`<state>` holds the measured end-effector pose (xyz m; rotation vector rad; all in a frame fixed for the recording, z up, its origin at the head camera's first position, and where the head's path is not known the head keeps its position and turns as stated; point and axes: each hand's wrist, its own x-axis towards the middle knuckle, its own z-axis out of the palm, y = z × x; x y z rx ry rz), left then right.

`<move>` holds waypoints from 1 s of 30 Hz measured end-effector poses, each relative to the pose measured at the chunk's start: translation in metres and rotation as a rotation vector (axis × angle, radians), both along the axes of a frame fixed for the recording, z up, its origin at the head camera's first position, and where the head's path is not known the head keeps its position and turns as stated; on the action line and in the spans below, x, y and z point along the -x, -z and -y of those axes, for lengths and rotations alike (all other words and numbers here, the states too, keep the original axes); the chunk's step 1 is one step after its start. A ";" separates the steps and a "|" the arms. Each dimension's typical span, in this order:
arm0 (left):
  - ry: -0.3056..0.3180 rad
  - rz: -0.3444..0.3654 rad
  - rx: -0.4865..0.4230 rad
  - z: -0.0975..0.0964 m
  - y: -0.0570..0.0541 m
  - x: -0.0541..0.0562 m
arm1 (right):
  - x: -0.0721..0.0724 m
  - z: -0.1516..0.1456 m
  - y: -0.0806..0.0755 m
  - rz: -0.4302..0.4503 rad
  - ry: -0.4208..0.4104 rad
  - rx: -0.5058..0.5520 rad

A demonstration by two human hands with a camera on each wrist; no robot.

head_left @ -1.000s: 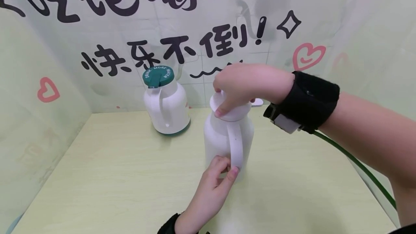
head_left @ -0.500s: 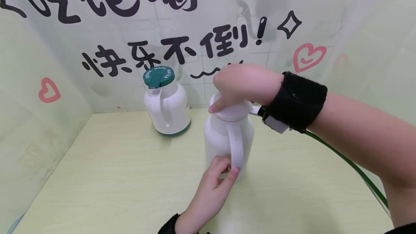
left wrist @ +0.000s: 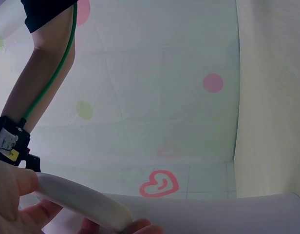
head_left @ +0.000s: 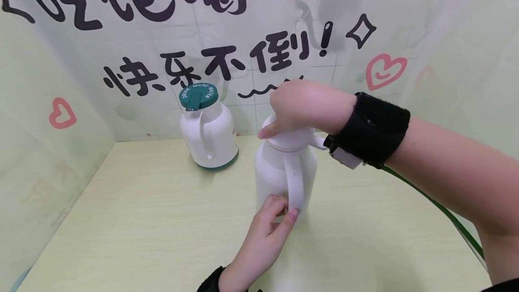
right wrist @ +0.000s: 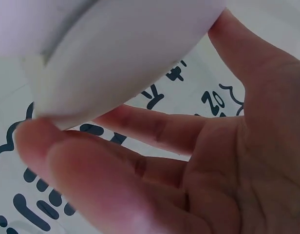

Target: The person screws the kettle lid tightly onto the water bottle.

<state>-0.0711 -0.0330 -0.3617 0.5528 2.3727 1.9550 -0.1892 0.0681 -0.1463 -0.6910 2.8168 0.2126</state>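
A white thermos jug [head_left: 267,170] stands on the table, its handle [head_left: 295,184] facing me. Low on that handle, my left hand [head_left: 259,235] pinches it between thumb and fingers. My right hand [head_left: 302,105] reaches over the top and grips the jug's white lid [head_left: 289,141], with the thumb along the lid's left edge. A white lip [head_left: 318,142] sticks out at the lid's right side. In the right wrist view, spread, bent fingers [right wrist: 155,126] surround the lid's rounded rim [right wrist: 121,73]. The hand hides most of the lid's top in the head view.
A second white jug [head_left: 208,134] with a green lid [head_left: 198,96] stands at the table's back left. Behind the pale wooden table [head_left: 162,220] hangs a printed curtain [head_left: 142,39] with black characters. A green cable [head_left: 442,206] runs along my right arm.
My right hand has turned, its thumb moving left and away round the lid. The lid's lip has swung slightly toward me. My left hand and the jug body have stayed in place.
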 end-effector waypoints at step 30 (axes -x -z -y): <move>-0.001 -0.003 -0.016 0.000 0.003 0.001 | 0.009 -0.036 -0.022 0.313 -0.338 0.083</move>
